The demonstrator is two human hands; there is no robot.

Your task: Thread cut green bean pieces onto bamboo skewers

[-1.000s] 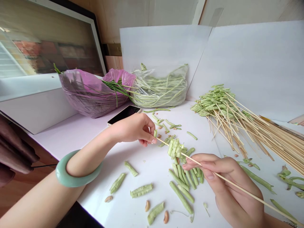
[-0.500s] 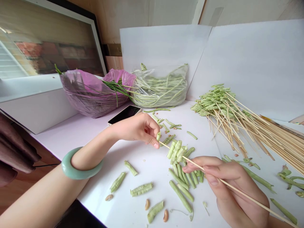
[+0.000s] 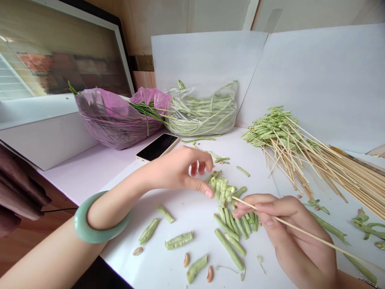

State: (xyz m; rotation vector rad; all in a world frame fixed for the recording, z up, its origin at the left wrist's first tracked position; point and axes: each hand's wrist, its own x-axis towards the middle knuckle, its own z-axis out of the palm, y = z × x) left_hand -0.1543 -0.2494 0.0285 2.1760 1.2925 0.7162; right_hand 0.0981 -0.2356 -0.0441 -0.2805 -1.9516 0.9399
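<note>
Bamboo skewer [image 3: 315, 235] clenched in the grip of the right hand [image 3: 291, 228], tip just beside the cut green beans [image 3: 222, 190] on the bench [image 3: 192, 224]; left hand [image 3: 180, 170] hangs open alongside. Threading looks the step; a bean piece needs lining up on that tip.

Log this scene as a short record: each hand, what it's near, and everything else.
left hand: left hand, empty, fingers spread, just above cut long-bean pieces; jade bangle on the wrist
right hand: right hand pinches a bamboo skewer, tip beside the bean pieces
rest: pile of bean-loaded skewers; clear plastic bag of long beans; pink plastic bag; smartphone; loose bean pods
</note>
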